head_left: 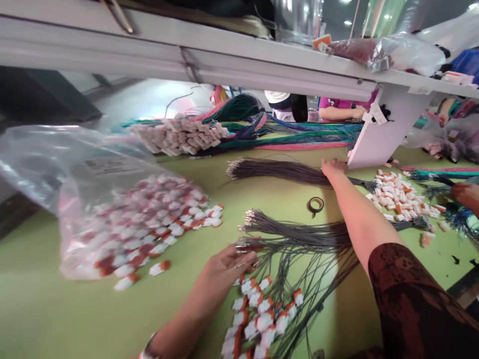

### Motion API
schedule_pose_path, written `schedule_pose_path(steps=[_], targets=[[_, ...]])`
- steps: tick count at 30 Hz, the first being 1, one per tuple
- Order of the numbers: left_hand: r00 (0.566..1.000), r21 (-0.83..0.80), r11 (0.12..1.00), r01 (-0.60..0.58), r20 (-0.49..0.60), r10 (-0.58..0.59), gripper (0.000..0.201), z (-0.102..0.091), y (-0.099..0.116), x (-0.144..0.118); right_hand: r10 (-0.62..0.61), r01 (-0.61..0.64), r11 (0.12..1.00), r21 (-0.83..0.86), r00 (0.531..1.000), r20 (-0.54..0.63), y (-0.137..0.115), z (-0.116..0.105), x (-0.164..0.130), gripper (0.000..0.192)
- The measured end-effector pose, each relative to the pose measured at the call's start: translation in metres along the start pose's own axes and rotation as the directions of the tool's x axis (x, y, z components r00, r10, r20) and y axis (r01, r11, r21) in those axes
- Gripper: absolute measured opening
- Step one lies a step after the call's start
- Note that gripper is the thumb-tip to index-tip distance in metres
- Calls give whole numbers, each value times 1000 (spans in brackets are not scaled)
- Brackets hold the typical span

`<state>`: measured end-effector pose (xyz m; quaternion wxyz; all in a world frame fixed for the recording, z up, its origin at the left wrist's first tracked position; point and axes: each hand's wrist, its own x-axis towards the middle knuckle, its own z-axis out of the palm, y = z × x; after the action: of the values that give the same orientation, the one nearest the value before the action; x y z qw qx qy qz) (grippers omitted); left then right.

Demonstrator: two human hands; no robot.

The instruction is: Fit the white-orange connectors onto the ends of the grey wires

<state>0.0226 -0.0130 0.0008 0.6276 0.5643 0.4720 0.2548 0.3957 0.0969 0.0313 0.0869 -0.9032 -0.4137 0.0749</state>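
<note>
My left hand has its fingers bent around the metal-tipped ends of some thin dark wires at the near bundle. That near bundle of dark wires lies across the mat, bare terminals to the left. Reaching farther out, my right hand closes over the far bundle of dark wires; its fingertips are partly hidden. Below my left hand, wires fitted with white and orange connectors hang together in a cluster.
A clear plastic bag spills white-orange connectors on the left. A black tape roll lies between the bundles. More loose connectors are at right, near another person's hand. A shelf with an upright panel spans the back.
</note>
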Motion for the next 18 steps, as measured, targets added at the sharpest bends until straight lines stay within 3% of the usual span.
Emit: schedule_pose_path(steps=[2,4,7,9,14,18], targets=[[1000,42,999,7,-8,-7,48,-1,-1,1,81,-82,997,-10,996,-37,-8,10,2,72],[1000,66,998,8,-19,-7,49,-2,-2,1,76,-76,997,-2,996,-50,-21,21,-1,73],[1000,58,998,15,-11,-14,49,-2,-2,-1,-36,39,999,26,993,-108,-40,30,-6,68],[1000,47,999,16,10,-16,48,-3,-2,-2,-133,136,991,11,980,-149,-43,27,-4,51],[999,41,999,8,33,-9,45,-5,-3,-4,-187,187,982,-8,979,-82,-4,-3,25,26],[999,59,998,17,29,-18,44,-6,0,-3,-210,210,978,6,977,-21,30,-14,50,36]])
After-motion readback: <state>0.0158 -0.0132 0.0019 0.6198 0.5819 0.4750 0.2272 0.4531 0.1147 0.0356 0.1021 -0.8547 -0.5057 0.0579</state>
